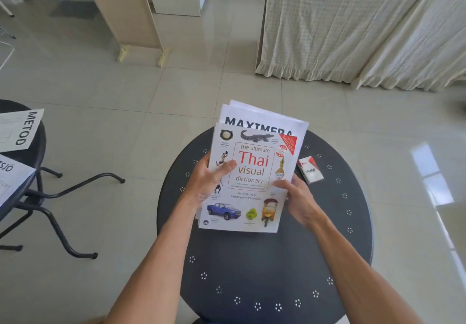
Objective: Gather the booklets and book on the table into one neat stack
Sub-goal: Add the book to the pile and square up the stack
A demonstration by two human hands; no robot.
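A round dark table (264, 268) carries a stack at its far edge. The MAXIMERA booklet (264, 122) lies beneath a Thai dictionary (248, 180), long axis pointing away. A small VESS packet (310, 170) sits just beside, toward the right edge. The left hand (209, 180) and right hand (298, 197) grip the stack's sides.

Bright, even daylight, wide-angle view

Window glare is reflected on the floor (428, 172) at right; shadows are kept soft, edges are bowed, and slight blur is seen throughout.
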